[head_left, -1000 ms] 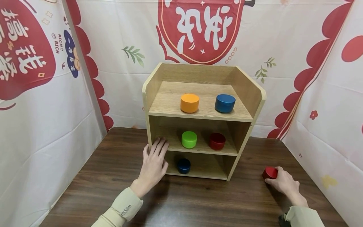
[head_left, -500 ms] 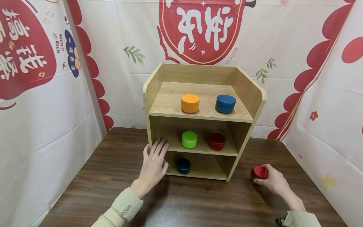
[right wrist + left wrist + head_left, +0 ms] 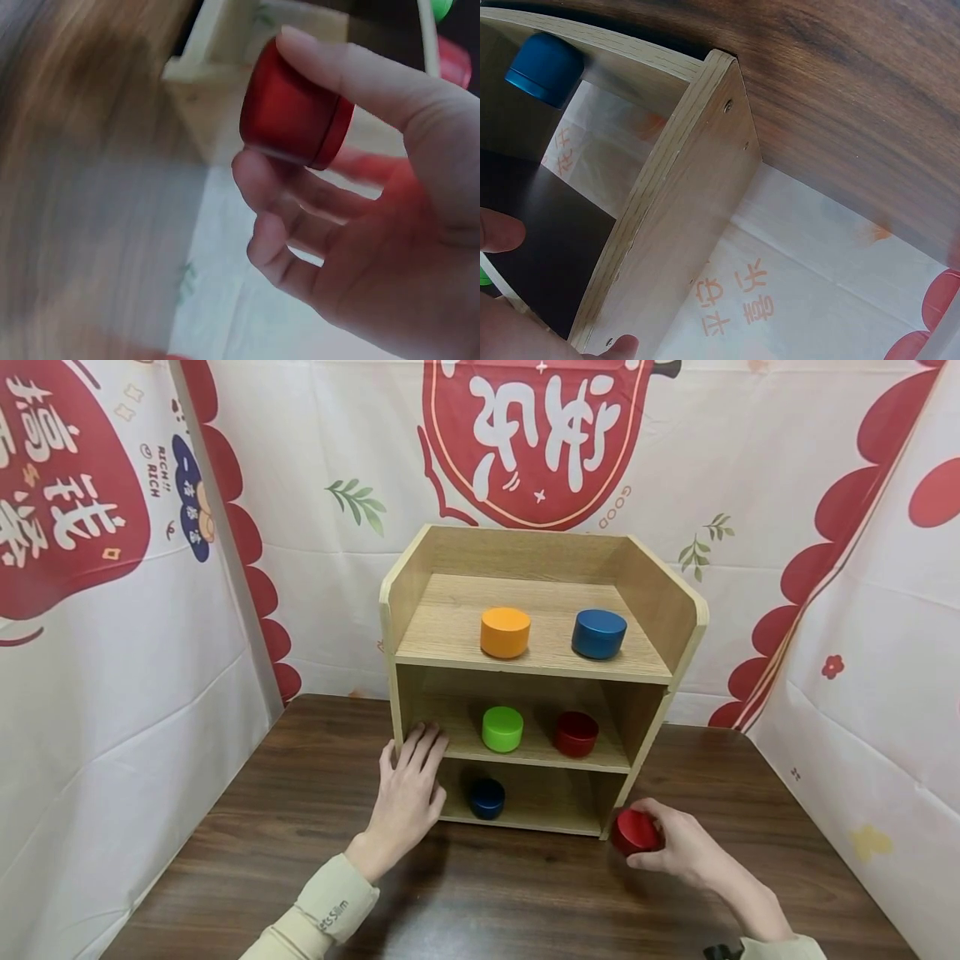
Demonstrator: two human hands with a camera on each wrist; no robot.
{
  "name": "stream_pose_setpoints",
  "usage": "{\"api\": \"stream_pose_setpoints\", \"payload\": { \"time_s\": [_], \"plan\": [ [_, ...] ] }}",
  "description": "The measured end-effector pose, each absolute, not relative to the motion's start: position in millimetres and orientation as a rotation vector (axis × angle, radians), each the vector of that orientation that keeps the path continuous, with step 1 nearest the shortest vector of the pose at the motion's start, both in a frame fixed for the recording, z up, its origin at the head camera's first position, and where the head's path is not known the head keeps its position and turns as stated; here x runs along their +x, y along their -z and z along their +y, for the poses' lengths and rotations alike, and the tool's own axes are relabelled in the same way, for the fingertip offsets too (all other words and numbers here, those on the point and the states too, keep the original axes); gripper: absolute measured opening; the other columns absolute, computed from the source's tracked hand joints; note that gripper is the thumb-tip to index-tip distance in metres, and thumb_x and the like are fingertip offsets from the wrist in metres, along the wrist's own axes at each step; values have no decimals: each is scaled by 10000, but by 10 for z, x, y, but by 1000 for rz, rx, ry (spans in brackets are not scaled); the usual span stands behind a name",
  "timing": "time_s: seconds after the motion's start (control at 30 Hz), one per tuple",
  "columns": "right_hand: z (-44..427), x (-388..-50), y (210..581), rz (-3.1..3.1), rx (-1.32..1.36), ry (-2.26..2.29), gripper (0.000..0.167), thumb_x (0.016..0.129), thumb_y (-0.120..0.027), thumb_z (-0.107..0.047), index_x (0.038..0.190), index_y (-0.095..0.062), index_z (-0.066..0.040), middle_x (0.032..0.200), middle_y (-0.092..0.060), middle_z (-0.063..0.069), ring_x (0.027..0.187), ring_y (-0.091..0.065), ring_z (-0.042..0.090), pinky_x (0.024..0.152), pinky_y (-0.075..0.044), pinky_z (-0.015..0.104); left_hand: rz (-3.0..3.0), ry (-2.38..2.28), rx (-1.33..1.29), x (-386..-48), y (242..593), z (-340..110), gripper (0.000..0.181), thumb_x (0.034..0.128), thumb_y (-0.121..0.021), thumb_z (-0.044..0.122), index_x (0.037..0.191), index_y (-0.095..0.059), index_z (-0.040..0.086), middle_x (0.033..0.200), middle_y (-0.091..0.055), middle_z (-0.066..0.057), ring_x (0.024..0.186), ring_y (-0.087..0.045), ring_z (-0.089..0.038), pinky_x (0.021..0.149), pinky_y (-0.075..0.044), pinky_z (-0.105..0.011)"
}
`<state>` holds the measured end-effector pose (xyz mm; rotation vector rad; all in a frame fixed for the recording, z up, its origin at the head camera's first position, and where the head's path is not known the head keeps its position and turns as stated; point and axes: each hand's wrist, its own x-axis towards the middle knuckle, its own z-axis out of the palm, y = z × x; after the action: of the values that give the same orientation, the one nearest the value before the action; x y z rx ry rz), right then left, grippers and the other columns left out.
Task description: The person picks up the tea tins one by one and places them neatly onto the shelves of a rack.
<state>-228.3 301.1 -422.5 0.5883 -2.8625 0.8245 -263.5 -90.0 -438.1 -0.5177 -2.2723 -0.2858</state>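
My right hand (image 3: 686, 847) holds a red round tin (image 3: 637, 832) beside the shelf's lower right corner. In the right wrist view, thumb and fingers pinch this red tin (image 3: 292, 109), whose lid seam shows. My left hand (image 3: 405, 793) grips the left side panel of the small wooden shelf (image 3: 534, 669), thumb outside and fingers inside, as the left wrist view also shows. An orange tin (image 3: 505, 632) and a blue tin (image 3: 598, 634) stand on the top board. A green tin (image 3: 502, 729) and a dark red tin (image 3: 576, 734) occupy the middle level, with a dark blue tin (image 3: 487, 798) at the bottom.
The shelf stands on a dark wooden table (image 3: 525, 902). Printed cloth (image 3: 322, 585) hangs behind the table and along both sides. The shelf's right side panel (image 3: 637, 768) rises close to the held tin.
My right hand has moved left with the red tin, from the table's right part to the shelf's lower right corner. The left hand keeps its place.
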Motion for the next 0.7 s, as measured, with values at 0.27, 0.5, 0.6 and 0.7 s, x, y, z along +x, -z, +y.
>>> {"api": "stream_pose_setpoints", "payload": {
  "time_s": [0.27,0.5,0.6,0.7],
  "plan": [
    [2597,-2253,4072,-2793,784,-845,538,643,-869,-215,1092,-606,-79,913,-660,-29,789,-580,3,670,-503,218,-2282,275,-509,-2635,4372,-907,696,728,-657,78,1399,-477,108,1472,-460,-76,1392,-383,-260,1038,-300,-626],
    [2314,-2352,4123,-2719,759,-830,532,674,-858,-230,1121,-611,-85,967,-667,-30,817,-594,30,697,-507,222,-2284,280,-511,-2633,4367,-903,688,732,-657,75,1396,-482,109,1470,-461,-77,1392,-383,-261,1038,-302,-632],
    [2232,-2416,4179,-2719,688,-786,566,684,-851,-243,1159,-609,-55,1017,-679,14,871,-615,94,738,-513,255,-2273,280,-514,-2634,4367,-897,704,717,-681,67,1393,-487,109,1465,-468,-77,1387,-391,-264,1032,-306,-636],
    [2167,-2483,4241,-2742,610,-742,611,703,-838,-253,1211,-592,-19,1056,-683,66,938,-637,174,790,-521,324,-2272,279,-515,-2633,4365,-895,705,718,-682,71,1394,-486,110,1465,-468,-77,1387,-391,-265,1030,-307,-638]
  ]
}}
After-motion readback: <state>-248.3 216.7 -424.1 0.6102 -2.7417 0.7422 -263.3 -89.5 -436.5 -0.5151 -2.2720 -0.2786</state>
